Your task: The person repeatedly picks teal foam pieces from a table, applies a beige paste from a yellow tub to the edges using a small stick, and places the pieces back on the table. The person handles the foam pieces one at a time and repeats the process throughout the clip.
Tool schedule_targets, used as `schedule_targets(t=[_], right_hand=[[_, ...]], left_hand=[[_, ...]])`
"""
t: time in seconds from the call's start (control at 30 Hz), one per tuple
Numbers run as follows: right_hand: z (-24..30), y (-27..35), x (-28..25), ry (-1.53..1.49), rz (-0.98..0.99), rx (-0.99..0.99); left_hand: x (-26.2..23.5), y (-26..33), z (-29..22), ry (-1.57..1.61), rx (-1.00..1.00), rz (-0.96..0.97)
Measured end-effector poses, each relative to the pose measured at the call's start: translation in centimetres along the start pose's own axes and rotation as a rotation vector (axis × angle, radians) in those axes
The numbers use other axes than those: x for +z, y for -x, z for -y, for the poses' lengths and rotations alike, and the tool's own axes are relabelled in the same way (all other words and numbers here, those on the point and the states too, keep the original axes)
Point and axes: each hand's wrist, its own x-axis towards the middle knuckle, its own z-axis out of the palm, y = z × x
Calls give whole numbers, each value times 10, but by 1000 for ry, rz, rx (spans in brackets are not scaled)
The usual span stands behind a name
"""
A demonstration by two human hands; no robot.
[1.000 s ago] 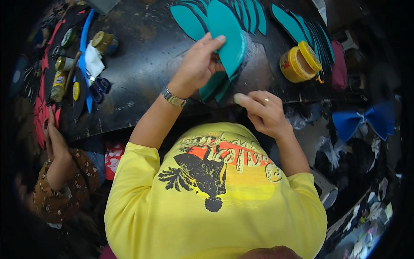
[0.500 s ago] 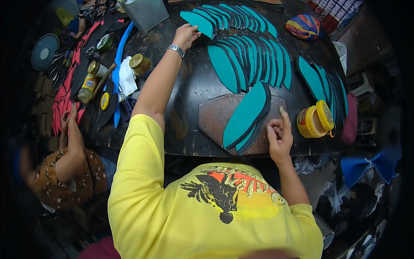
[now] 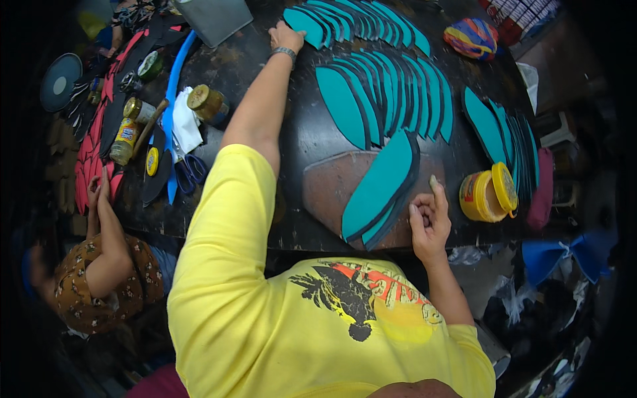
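My left hand (image 3: 286, 40), wearing a metal watch, reaches to the left end of the far row of teal-topped, black-edged shoe-sole pieces (image 3: 358, 21). Its thumb and fingers close on the end piece (image 3: 306, 25). A second overlapping row (image 3: 345, 103) fans out nearer me. Closer still, a few sole pieces (image 3: 379, 186) lie stacked on a brown board (image 3: 325, 186). Beside that board my right hand (image 3: 431, 222) is raised with nothing in it. Its index finger is stretched out, with a smeared tip, while the other fingers curl loosely.
An open yellow jar (image 3: 483, 196) of tan paste stands right of my right hand, its lid tilted against it. More teal pieces (image 3: 507, 136) lie at the right. Jars (image 3: 207, 104), scissors (image 3: 190, 172) and a blue strip (image 3: 174, 86) occupy the left. Another person's hands (image 3: 98, 192) are at the left edge.
My left arm has stretched a little farther, and the left hand has come down over the far row's end piece. The right hand stays nearly in place. The whole view has shifted slightly.
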Motion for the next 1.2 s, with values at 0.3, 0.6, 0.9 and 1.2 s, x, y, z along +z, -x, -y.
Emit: schedule_targets(t=[0.3,0.6,0.9,1.2], right_hand=[[2,-2,-2,-64,12,42],[54,8,-74,487,-180,172],[54,-12,-111,1075,-14,461],[76,13,-105,1080,-124,548]], left_hand=[[-164,234,-81,283,759,740],[-221,316,-65,-22,618,794],[-212,318,-67,49,674,630],[-200,312,-67,314,553,626]])
